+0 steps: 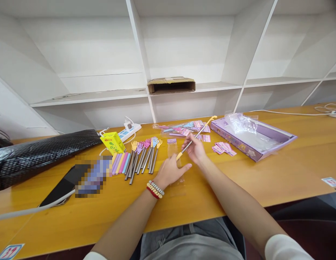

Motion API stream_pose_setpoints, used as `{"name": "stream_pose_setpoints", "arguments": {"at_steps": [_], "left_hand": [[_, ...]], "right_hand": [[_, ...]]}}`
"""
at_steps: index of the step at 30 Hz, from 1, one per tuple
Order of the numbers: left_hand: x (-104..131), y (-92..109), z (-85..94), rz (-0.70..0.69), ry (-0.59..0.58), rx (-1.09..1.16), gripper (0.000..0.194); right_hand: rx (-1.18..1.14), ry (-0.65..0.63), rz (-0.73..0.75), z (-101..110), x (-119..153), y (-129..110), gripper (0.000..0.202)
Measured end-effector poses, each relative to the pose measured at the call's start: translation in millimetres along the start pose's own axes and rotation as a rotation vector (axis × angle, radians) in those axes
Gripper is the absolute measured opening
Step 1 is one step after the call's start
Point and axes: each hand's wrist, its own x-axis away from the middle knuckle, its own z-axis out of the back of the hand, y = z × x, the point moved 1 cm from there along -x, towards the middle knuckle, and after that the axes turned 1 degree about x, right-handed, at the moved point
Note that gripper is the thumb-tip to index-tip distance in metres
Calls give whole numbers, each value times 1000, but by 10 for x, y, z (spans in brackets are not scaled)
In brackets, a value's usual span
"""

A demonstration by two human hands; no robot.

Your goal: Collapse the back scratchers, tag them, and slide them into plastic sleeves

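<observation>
My right hand (196, 148) is closed around the metal shaft of a back scratcher (188, 145), which is held tilted. Its yellow claw end points up and away to the right, and its yellow handle end points down toward my left hand (170, 169). That left hand lies over a clear plastic bag (172, 148) with a purple header, thumb spread away from the fingers, whose tips are partly hidden beside the handle end. Left of it lie several metal back scratcher rods (142, 159) with coloured claw heads, alongside a row of pastel handles (121, 163).
Bagged back scratchers (181, 129) lie behind my hands. Pink cards (223, 148) and a purple box (238, 142) holding clear bags are on the right. On the left are a yellow carton (113, 143), a power strip (129, 132) and a black wrapped roll (48, 155). A cardboard box (171, 86) sits on the shelf.
</observation>
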Motion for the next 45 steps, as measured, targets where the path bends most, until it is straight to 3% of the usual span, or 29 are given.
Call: {"name": "stream_pose_setpoints", "arguments": {"at_steps": [3, 7, 18, 29, 34, 40, 45], "left_hand": [[-15, -18, -7, -84, 8, 49, 52], [-23, -31, -6, -149, -40, 65, 46], [-68, 27, -86, -60, -56, -224, 51], [-64, 103, -7, -16, -27, -244, 52], [3, 33, -37, -54, -44, -123, 52], [19, 83, 38, -277, 14, 174, 38], [-28, 69, 52, -228, -10, 282, 27]], "right_hand": [[-22, -127, -89, -87, 90, 137, 29], [-97, -172, -55, -111, 151, 139, 44], [-89, 177, -17, -203, 152, 141, 54], [-20, 174, 58, -256, 208, 89, 54], [-10, 84, 77, -195, 202, 148, 55], [-54, 66, 79, -114, 147, 95, 53], [-83, 69, 69, -153, 165, 124, 52]]}}
